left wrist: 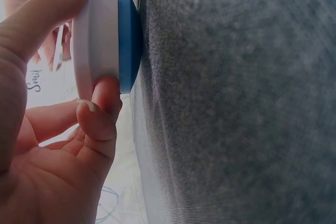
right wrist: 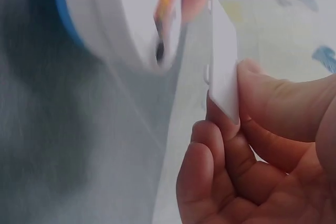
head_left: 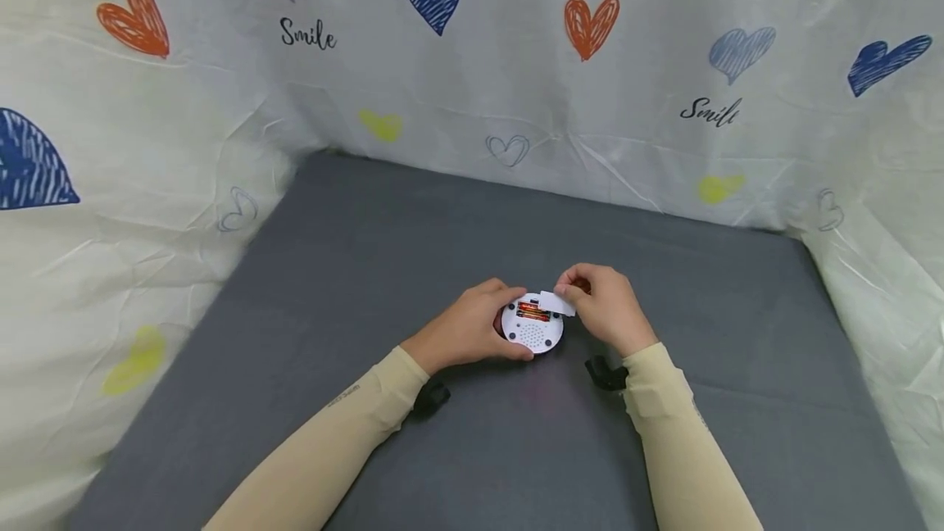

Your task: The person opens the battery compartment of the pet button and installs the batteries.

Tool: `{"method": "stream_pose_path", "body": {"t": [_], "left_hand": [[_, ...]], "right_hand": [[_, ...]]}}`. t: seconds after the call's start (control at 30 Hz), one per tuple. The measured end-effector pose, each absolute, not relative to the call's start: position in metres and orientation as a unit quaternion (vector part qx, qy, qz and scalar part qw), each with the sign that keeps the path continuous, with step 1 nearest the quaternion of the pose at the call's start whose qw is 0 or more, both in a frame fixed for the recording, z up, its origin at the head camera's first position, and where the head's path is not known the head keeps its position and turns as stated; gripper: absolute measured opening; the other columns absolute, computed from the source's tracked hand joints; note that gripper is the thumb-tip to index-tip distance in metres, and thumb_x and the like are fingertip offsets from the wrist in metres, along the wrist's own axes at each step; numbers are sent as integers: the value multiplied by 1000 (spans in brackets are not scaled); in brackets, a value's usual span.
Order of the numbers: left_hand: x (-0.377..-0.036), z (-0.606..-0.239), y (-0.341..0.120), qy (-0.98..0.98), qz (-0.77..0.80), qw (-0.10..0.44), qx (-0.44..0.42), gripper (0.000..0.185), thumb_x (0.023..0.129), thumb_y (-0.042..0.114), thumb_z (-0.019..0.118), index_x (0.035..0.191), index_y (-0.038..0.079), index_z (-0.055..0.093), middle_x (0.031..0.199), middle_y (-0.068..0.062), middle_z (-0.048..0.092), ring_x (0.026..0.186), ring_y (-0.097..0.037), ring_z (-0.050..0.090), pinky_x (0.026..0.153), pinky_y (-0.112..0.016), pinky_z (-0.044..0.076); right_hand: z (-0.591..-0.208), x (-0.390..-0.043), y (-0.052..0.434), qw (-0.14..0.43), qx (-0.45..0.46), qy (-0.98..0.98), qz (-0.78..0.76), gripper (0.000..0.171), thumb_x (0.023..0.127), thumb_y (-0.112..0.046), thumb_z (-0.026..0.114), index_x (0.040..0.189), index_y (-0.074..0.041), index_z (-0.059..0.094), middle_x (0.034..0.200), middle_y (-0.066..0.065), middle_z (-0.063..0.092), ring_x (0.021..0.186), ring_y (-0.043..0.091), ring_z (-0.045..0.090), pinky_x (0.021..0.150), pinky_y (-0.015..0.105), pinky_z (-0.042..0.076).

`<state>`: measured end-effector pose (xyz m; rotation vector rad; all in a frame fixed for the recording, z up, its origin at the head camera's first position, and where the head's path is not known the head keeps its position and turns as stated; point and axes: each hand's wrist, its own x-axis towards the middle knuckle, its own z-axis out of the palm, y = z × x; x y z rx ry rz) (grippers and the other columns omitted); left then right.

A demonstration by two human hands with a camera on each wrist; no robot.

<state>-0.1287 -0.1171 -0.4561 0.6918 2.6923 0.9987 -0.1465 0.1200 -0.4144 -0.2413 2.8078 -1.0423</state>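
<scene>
A round white device (head_left: 533,337) with a blue far side lies underside up on the grey cloth, its battery compartment uncovered. Inside sit orange-and-black batteries (head_left: 533,312); small holes and dark round feet mark the rest of that face. My left hand (head_left: 472,324) grips the device by its rim, thumb on one edge and fingers on the opposite one, as the left wrist view shows. Between thumb and fingers my right hand (head_left: 606,306) pinches a thin white battery cover (right wrist: 224,59). In the right wrist view the cover, with small tabs along one edge, is apart from the device.
A dark grey cloth (head_left: 413,220) covers the table. White sheeting (head_left: 509,72) with printed hearts and the word Smile hangs behind it and at both sides. Black wrist mounts (head_left: 606,373) show under the sleeves.
</scene>
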Motion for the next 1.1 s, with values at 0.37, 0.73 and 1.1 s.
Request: {"method": "stream_pose_path", "body": {"t": [0.37,0.73,1.1], "left_hand": [[-128,-456,-118,903,341,92,243,96,81,49,95,158,8,55,129,-4,65,104,-13,62,89,-30,55],[-130,-458,-118,903,337,89,249,96,81,49,95,158,7,55,131,-5,65,104,-13,62,87,-28,55],[-128,-456,-118,903,339,90,248,95,82,48,95,157,7,56,130,-5,66,103,-13,63,86,-28,55]], "right_hand": [[-427,-144,92,46,-109,931,-345,9,105,-18,71,104,-11,77,99,8,74,85,23,65,74,36,53],[-433,-142,88,24,-111,938,-327,8,103,-16,74,102,-9,79,101,10,68,91,25,61,79,40,50],[-444,-144,94,54,-76,929,-358,19,103,-26,76,113,-10,77,110,12,71,99,28,67,83,42,55]]}}
